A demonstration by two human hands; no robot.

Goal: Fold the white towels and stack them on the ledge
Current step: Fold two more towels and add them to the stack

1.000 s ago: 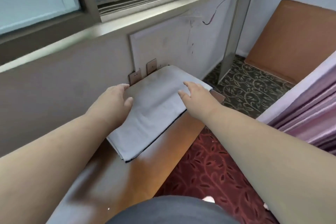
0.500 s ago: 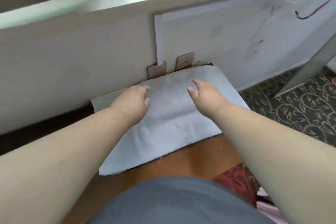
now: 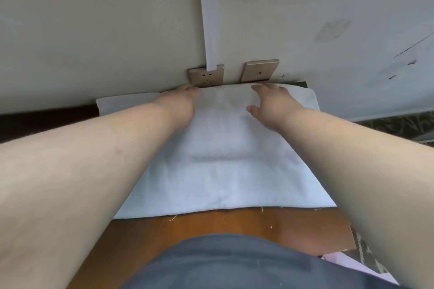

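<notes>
A white towel (image 3: 225, 159) lies flat on the brown wooden ledge (image 3: 211, 223), its far edge against the wall. My left hand (image 3: 180, 98) rests on the towel's far edge just below the wall socket, fingers stretched forward. My right hand (image 3: 270, 103) lies on the towel's far right part with fingers spread and thumb out to the left. Neither hand grips the cloth. The towel's left part is hidden under my left forearm.
Two metal socket plates (image 3: 206, 76) (image 3: 259, 70) sit on the wall right behind the towel. A white strip (image 3: 210, 21) runs up the wall above them. Patterned carpet (image 3: 399, 124) shows at the right, below the ledge's end.
My view has tilted down and moved closer to the wall. Both hands have slid forward across the towel to its far edge by the sockets.
</notes>
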